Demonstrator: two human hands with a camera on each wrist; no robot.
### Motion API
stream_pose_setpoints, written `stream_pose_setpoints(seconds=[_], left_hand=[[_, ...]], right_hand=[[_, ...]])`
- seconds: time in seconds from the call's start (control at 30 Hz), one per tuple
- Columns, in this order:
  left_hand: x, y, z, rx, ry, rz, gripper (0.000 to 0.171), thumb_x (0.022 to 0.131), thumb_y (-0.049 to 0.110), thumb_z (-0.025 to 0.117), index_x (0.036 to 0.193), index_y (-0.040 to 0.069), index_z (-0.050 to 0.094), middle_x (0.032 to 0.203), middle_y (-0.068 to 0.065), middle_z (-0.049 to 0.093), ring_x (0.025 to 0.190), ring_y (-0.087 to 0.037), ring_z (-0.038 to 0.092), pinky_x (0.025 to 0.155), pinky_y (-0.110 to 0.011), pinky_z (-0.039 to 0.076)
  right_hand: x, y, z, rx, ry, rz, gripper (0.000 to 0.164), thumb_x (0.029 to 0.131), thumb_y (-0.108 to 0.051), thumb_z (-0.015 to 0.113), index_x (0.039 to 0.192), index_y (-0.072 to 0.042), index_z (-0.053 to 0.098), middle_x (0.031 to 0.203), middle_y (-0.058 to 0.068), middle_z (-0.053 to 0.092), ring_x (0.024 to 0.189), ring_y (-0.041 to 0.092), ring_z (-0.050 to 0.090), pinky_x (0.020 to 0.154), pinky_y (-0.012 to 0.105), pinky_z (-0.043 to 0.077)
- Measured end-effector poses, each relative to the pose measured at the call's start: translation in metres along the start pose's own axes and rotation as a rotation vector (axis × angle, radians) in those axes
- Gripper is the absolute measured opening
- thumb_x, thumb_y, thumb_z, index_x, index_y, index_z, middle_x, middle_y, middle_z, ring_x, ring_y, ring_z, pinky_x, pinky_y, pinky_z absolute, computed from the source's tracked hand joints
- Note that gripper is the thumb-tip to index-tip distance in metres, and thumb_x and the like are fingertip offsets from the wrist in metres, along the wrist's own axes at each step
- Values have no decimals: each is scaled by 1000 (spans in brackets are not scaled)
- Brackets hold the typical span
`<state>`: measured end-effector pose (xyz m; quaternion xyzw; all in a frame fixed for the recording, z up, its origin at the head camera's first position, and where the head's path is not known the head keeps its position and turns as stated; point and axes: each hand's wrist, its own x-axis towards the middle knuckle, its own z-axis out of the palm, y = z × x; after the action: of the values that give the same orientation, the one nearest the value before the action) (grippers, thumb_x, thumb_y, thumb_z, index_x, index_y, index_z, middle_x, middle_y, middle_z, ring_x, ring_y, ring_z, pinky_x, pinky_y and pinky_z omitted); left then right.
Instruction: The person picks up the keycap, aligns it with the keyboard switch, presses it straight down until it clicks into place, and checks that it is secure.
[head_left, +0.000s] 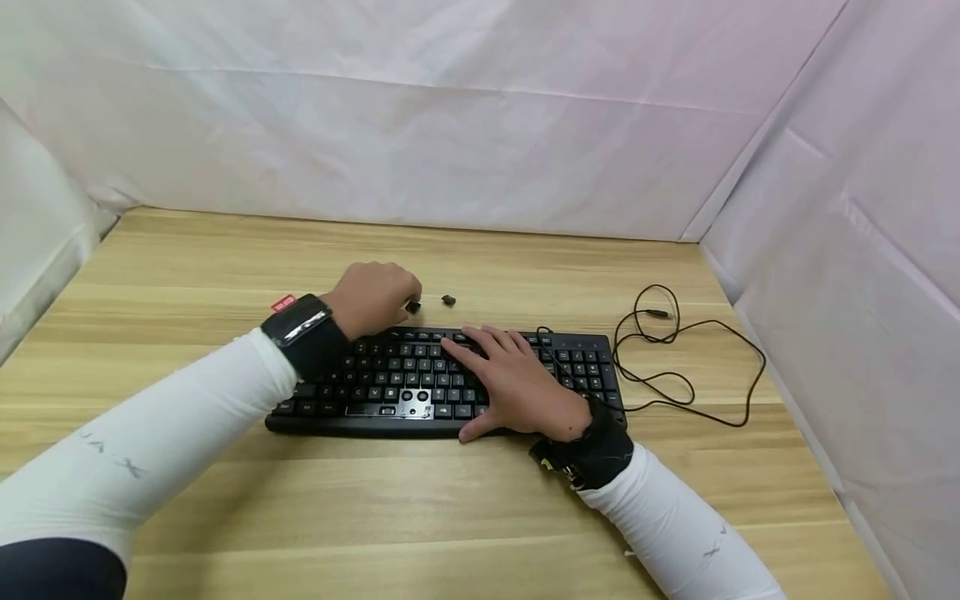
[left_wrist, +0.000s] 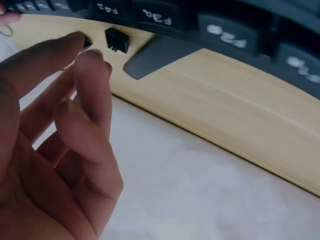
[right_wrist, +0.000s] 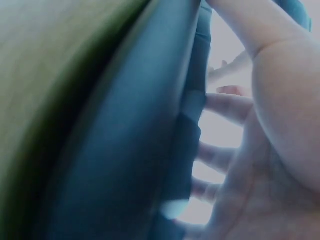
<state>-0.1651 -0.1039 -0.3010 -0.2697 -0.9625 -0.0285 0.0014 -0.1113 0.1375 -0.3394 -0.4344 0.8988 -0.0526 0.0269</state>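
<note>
A black keyboard lies on the wooden table, with a bare silvery patch in its bottom key row. My left hand reaches just behind the keyboard's far edge. Its thumb and forefinger pinch a small black keycap low over the table. A second loose keycap lies a little to its right. My right hand rests flat on the keys right of the middle, with its fingers straight. The right wrist view shows only the blurred keyboard edge and that palm.
The keyboard's black cable coils on the table to the right. White cloth walls close in the table at the back and both sides. Bare wood stretches in front of the keyboard and to the far left.
</note>
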Motion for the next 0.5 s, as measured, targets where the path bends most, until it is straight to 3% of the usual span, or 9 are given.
stream_pose_setpoints(seconds=[0.2, 0.5], left_hand=[[14, 0, 3, 7, -37, 14, 26, 79, 15, 74, 104, 10, 72, 103, -9, 71, 80, -26, 64, 66, -47, 55], [21, 1, 9, 41, -46, -3, 23, 79, 9, 71, 102, 9, 72, 98, -10, 72, 76, -25, 64, 65, -46, 56]], right_hand=[[1, -1, 0, -4, 12, -8, 118, 56, -75, 69, 150, -21, 24, 151, 15, 26, 133, 33, 22, 104, 58, 26], [0, -2, 0, 2, -2, -10, 117, 56, -75, 68, 151, -22, 23, 152, 15, 24, 134, 33, 21, 104, 59, 25]])
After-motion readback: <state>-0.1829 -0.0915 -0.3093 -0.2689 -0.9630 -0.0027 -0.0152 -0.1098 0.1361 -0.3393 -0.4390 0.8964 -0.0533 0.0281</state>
